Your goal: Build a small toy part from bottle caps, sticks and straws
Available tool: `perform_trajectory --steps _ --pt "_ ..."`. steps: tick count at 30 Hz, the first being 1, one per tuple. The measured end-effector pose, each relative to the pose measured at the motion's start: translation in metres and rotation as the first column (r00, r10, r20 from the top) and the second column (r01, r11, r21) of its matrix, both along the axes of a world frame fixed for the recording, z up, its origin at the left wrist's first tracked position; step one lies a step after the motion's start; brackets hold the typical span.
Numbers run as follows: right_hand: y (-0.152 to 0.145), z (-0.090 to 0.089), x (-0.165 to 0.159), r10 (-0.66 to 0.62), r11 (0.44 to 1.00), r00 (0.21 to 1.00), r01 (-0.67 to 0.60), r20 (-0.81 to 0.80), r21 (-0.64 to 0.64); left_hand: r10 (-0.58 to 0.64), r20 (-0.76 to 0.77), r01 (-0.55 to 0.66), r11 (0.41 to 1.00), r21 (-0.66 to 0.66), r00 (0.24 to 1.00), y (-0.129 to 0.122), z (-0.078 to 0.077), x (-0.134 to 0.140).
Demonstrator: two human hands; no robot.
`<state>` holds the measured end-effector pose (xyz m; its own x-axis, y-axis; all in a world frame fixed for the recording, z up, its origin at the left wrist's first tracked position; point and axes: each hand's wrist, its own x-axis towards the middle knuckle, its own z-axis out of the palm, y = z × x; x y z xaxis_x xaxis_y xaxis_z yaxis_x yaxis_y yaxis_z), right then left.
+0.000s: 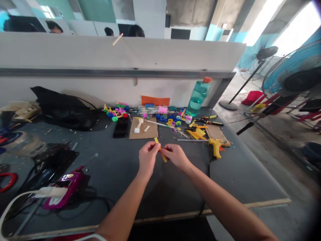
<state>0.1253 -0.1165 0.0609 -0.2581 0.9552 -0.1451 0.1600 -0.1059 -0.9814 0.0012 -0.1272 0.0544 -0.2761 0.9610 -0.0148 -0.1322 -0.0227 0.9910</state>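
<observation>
Matt yellow strip (164,157), possibly paper

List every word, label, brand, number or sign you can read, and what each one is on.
No text can be read anywhere in this view.
Yellow strip in the hands: no legible marking.
Yellow glue gun: any marking is too small to read.
Teal bottle: no legible lettering.
Purple device: any print is too blurred to read.
Black phone: dark screen, nothing readable.
</observation>
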Motion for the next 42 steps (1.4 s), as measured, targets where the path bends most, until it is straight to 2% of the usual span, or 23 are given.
perform_trajectory --steps 5,7,9,11,13,15,18,20,21,22,23,25,26,27,28,31,34,37,39,42 --pt "-0.008 -0.008 0.001 0.047 0.996 0.990 -0.037 0.131 -0.082 0.117 0.127 -0.114 0.993 -0.029 0.985 0.005 0.000 -0.015" --pt "-0.005 -0.010 0.004 0.030 0.996 0.985 -0.014 0.171 -0.092 0.107 0.125 -0.104 0.994 -0.032 0.986 0.009 0.000 -0.021" --pt "0.003 -0.009 0.005 -0.031 0.998 0.990 0.038 0.136 -0.054 0.027 0.040 -0.026 0.999 -0.032 0.999 0.013 0.001 -0.023" --pt "0.014 -0.008 0.003 -0.073 0.997 0.995 0.073 0.063 0.001 -0.111 -0.108 0.105 0.993 -0.058 0.988 0.016 0.001 -0.023" --pt "0.024 -0.008 0.000 -0.082 0.996 0.996 0.081 0.027 0.038 -0.230 -0.247 0.211 0.972 -0.101 0.941 0.019 0.000 -0.020" --pt "0.034 -0.010 -0.001 -0.103 0.993 0.994 0.101 0.042 0.055 -0.277 -0.347 0.250 0.961 -0.121 0.896 0.023 -0.001 -0.019" --pt "0.046 -0.013 0.000 -0.155 0.986 0.987 0.152 0.044 0.069 -0.357 -0.413 0.333 0.934 -0.131 0.838 0.033 -0.004 -0.022" --pt "0.052 -0.015 0.004 -0.191 0.980 0.982 0.191 -0.018 0.048 -0.367 -0.436 0.349 0.929 -0.124 0.822 0.044 -0.006 -0.031" --pt "0.055 -0.016 0.006 -0.210 0.977 0.975 0.212 -0.067 0.026 -0.321 -0.471 0.308 0.945 -0.107 0.822 0.051 -0.006 -0.037" --pt "0.057 -0.016 0.009 -0.230 0.973 0.966 0.231 -0.119 -0.002 -0.222 -0.533 0.217 0.974 -0.072 0.816 0.059 -0.007 -0.044" --pt "0.058 -0.017 0.011 -0.250 0.968 0.954 0.248 -0.167 -0.033 -0.061 -0.624 0.068 0.998 -0.013 0.779 0.068 -0.008 -0.053" --pt "0.061 -0.018 0.017 -0.283 0.959 0.928 0.266 -0.241 -0.101 0.163 -0.816 -0.163 0.983 0.085 0.555 0.088 -0.011 -0.071" --pt "0.061 -0.019 0.020 -0.297 0.953 0.917 0.269 -0.267 -0.137 0.193 -0.871 -0.232 0.968 0.094 0.452 0.099 -0.014 -0.080" --pt "0.061 -0.019 0.023 -0.312 0.947 0.906 0.271 -0.287 -0.174 0.171 -0.906 -0.264 0.962 0.069 0.386 0.108 -0.017 -0.088" --pt "0.060 -0.019 0.026 -0.328 0.939 0.895 0.272 -0.303 -0.213 0.125 -0.928 -0.266 0.964 0.029 0.351 0.117 -0.021 -0.095" --pt "0.058 -0.016 0.036 -0.366 0.917 0.863 0.270 -0.348 -0.294 0.015 -0.955 -0.199 0.979 -0.047 0.297 0.134 -0.031 -0.106" --pt "0.054 -0.013 0.049 -0.386 0.911 0.830 0.275 -0.403 -0.307 0.041 -0.957 -0.143 0.990 0.000 0.287 0.132 -0.031 -0.100" --pt "0.050 -0.010 0.061 -0.373 0.921 0.807 0.264 -0.457 -0.286 0.102 -0.929 -0.082 0.994 0.078 0.355 0.110 -0.023 -0.074" --pt "0.047 -0.010 0.068 -0.361 0.927 0.805 0.256 -0.470 -0.274 0.045 -0.911 0.022 0.998 0.059 0.411 0.088 -0.022 -0.049" --pt "0.042 -0.010 0.076 -0.362 0.925 0.815 0.254 -0.452 -0.283 -0.069 -0.878 0.216 0.975 0.040 0.474 0.057 -0.031 -0.011"
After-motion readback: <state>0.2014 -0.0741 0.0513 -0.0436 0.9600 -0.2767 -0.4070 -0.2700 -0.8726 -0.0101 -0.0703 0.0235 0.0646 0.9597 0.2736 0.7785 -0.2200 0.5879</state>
